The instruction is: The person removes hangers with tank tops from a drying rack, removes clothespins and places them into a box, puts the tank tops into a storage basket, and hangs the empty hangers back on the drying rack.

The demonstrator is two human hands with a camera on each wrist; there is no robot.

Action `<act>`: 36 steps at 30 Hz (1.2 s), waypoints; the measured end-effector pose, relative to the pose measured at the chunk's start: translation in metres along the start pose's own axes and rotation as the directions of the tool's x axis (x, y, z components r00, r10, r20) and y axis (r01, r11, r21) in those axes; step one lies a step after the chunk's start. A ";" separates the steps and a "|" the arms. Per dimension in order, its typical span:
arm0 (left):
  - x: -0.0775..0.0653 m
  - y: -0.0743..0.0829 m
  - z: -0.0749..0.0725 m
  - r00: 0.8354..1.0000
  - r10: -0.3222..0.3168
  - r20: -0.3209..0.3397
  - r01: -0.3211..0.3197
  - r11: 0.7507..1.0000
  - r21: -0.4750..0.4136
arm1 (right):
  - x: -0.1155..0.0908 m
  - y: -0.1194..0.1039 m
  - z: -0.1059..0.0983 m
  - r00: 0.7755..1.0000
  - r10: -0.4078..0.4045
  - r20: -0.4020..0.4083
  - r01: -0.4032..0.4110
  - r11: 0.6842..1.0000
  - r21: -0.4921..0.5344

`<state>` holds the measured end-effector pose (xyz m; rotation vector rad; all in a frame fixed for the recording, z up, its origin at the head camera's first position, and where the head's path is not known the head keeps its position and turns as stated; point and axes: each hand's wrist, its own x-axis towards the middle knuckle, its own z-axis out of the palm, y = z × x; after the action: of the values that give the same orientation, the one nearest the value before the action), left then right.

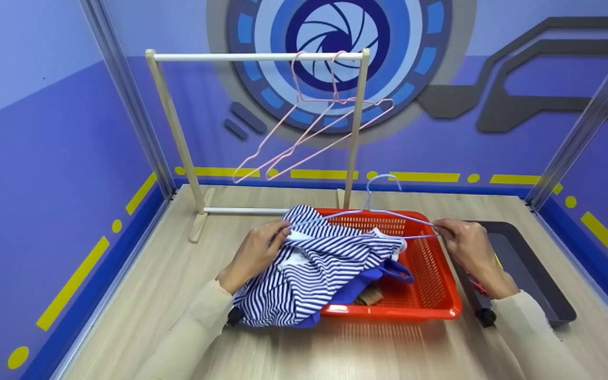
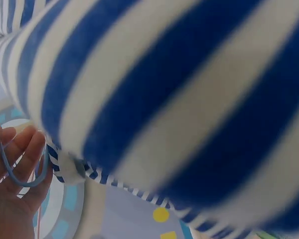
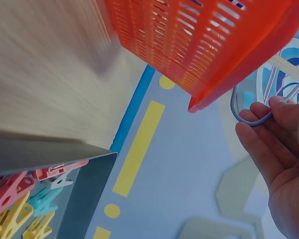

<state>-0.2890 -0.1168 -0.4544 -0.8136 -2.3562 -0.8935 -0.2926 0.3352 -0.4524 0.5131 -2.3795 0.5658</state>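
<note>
A light-blue clothes hanger (image 1: 404, 217) is held level above the red basket (image 1: 430, 311), its hook pointing up. My left hand (image 1: 256, 250) grips the hanger's left end beside a navy-and-white striped garment (image 1: 314, 274). In the left wrist view the hanger's rounded end (image 2: 27, 183) lies across the fingers, and the striped cloth fills most of the picture. At the opposite end, my right hand (image 1: 467, 244) pinches the hanger between thumb and fingers, as the right wrist view confirms. The garment drapes over the basket's left side; how far the hanger sits inside it cannot be told.
Two pink hangers (image 1: 298, 140) hang from the rack's white rail (image 1: 230, 57) behind the basket. Blue cloth (image 1: 357, 285) and a brown item (image 1: 370, 295) lie in the basket. At right stands a dark grey tray (image 1: 541, 279), with coloured clothespins (image 3: 42, 199) in it.
</note>
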 end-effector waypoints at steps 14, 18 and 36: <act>-0.005 -0.004 -0.011 0.997 -0.049 -0.058 0.042 0.991 -0.127 | -0.004 -0.003 0.004 0.988 0.140 0.071 -0.142 0.990 0.027; -0.007 -0.002 -0.021 0.995 -0.067 -0.077 0.057 0.990 -0.127 | -0.008 -0.001 0.007 0.977 0.165 0.136 -0.169 0.985 0.019; -0.018 0.013 -0.081 0.959 -0.091 -0.267 0.074 0.995 -0.072 | -0.015 -0.008 0.019 0.985 0.084 0.151 -0.072 0.994 -0.083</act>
<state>-0.2494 -0.1728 -0.4060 -0.5781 -2.1450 -1.0452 -0.2866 0.3220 -0.4739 0.4459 -2.5672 0.4819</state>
